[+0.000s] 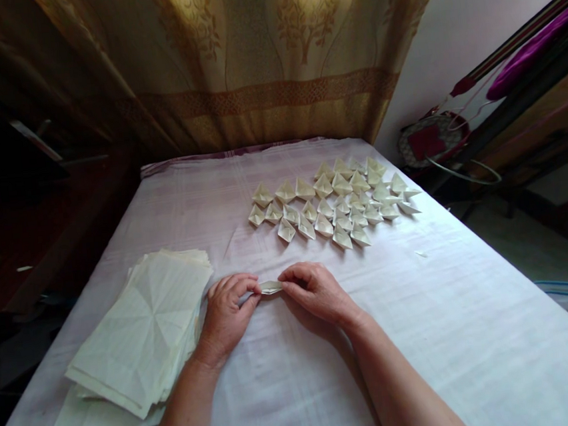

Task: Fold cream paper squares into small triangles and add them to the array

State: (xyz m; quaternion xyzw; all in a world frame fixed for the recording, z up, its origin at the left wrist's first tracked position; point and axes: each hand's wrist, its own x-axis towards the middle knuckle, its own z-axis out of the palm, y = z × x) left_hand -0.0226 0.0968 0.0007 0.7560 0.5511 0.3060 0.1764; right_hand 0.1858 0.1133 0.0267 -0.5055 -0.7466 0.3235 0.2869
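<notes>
A small folded piece of cream paper [270, 287] is held flat just above the white cloth-covered table [423, 307]. My left hand [227, 309] pinches its left end with curled fingers. The right end is pinched by my right hand [314, 290]. Beyond my hands, several finished folded paper boats [336, 201] lie in rows on the cloth. At my left sits a stack of creased cream paper sheets [141, 327], close to my left wrist.
A patterned gold curtain [259, 54] hangs behind the table's far edge. Dark wooden furniture [33, 163] stands to the left. On the right are a pale wall [448, 43], dark rods with a purple item [529, 49], and a round red object [432, 138].
</notes>
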